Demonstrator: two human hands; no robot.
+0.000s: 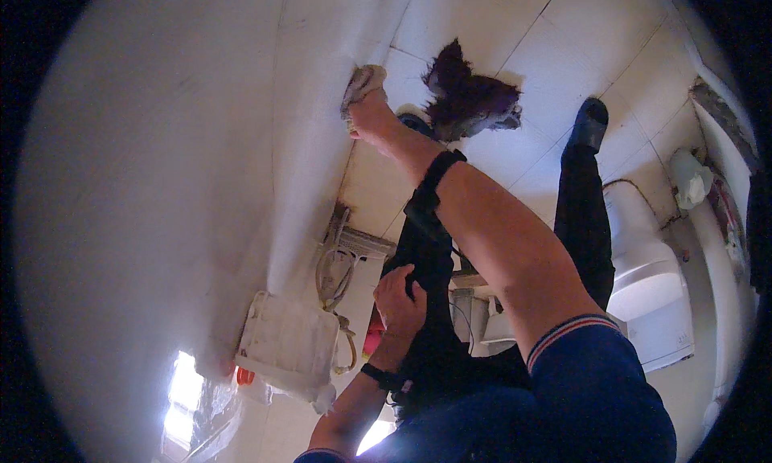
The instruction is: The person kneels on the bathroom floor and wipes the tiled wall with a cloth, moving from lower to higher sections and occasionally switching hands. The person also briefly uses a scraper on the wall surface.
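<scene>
My right hand (368, 117) reaches far forward and to the left, its fingers closed over a greyish-white cloth (366, 79) pressed to the white wall (322, 125) near where it meets the tiled floor. Bent over my knee, my left hand (400, 302) lies on the black trouser leg with its thumb apart from the fingers and nothing in it. A dark purple, shaggy cloth (474, 101) lies crumpled on the floor just right of my right hand. Dark straps circle both my forearms.
White floor tiles (547, 61) spread ahead, with my dark shoe (591, 124) on them. A white toilet (643, 278) stands to the right, with a pale bag (691, 178) beyond it. A white plastic box (289, 346) and a looped hose (322, 278) are at the left wall.
</scene>
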